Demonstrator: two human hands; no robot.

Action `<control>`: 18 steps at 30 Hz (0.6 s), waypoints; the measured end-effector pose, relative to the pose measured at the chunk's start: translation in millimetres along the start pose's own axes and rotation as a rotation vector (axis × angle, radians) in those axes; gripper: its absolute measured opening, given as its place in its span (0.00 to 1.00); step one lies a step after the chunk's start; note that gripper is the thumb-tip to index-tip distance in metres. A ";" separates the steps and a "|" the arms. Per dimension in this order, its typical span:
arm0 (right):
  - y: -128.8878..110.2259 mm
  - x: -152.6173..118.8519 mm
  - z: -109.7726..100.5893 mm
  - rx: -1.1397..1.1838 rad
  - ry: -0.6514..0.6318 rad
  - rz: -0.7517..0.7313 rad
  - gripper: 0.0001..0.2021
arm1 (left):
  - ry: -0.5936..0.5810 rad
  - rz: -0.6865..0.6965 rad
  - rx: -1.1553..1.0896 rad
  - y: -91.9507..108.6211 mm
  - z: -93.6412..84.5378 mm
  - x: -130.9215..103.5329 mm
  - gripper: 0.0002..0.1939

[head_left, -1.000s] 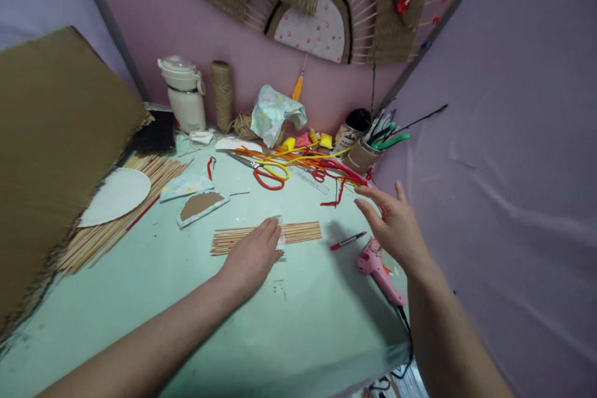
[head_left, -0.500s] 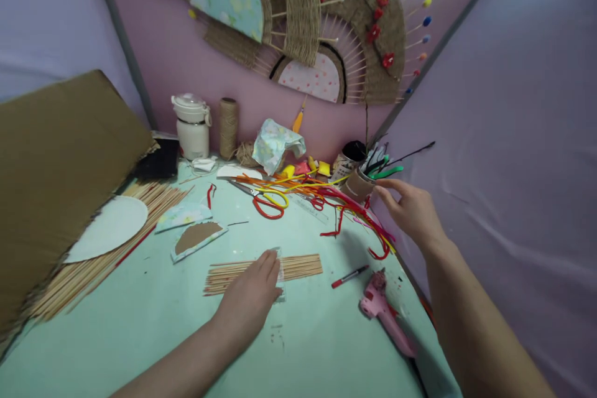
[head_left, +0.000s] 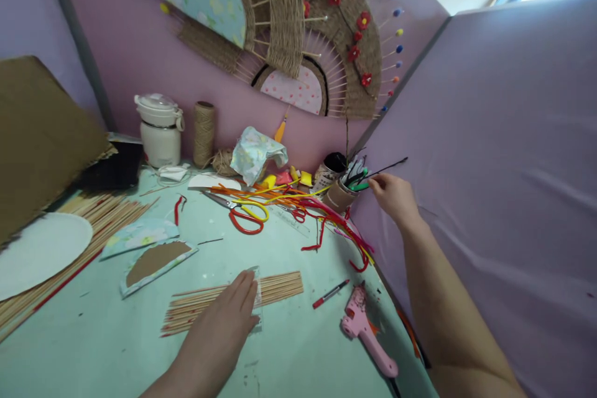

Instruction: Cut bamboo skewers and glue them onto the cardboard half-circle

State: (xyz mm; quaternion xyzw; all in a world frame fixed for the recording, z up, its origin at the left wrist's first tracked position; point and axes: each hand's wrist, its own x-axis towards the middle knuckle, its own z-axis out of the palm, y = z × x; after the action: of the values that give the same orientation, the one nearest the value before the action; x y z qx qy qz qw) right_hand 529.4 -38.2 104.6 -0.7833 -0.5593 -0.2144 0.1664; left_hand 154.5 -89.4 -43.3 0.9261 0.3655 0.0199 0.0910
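My left hand (head_left: 221, 323) lies flat, fingers stretched out, over a row of thin wooden sticks (head_left: 282, 286) and a clear ruler (head_left: 258, 305) laid across them. At the back right, my right hand (head_left: 394, 199) has its fingers closed at the end of a green-handled tool (head_left: 360, 186). That tool stands in a brown cup (head_left: 338, 198) with other tools; its working end is hidden inside. A red-and-clear pen (head_left: 331, 294) and a pink glue gun (head_left: 368, 333) lie on the table between my arms.
Scissors (head_left: 247, 221), red and orange pipe cleaners (head_left: 321, 205) and a twine spool (head_left: 204, 134) are at the back. Fabric-covered half-circles (head_left: 158, 261), more sticks (head_left: 116, 214), a white disc (head_left: 51, 249) and cardboard (head_left: 41, 137) lie left. Purple walls (head_left: 489, 137) stand close behind and right.
My view has turned right, so the table's things sit further left. My right hand's fingers have closed at the green handle by the cup. My left hand stays on the sticks and ruler.
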 end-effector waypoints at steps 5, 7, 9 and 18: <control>-8.1 6.1 16.7 -0.041 -0.163 -0.095 0.14 | -0.040 0.006 0.076 1.7 -4.9 1.7 0.25; -12.0 11.1 22.6 -0.062 -0.192 -0.123 0.15 | -0.052 0.007 0.097 2.3 -7.0 1.9 0.24; -17.3 17.3 27.5 -0.096 -0.217 -0.167 0.17 | -0.064 0.007 0.105 2.8 -9.1 1.9 0.24; -43.3 52.5 44.9 -0.355 -0.451 -0.513 0.10 | -0.019 0.021 0.074 -0.6 -1.2 3.9 0.24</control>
State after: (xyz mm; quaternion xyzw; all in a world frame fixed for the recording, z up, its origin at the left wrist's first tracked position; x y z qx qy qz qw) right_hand 510.0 40.4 94.6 -0.6619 -0.7140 -0.1649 -0.1580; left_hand 156.8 -86.1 -42.4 0.9329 0.3552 -0.0015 0.0602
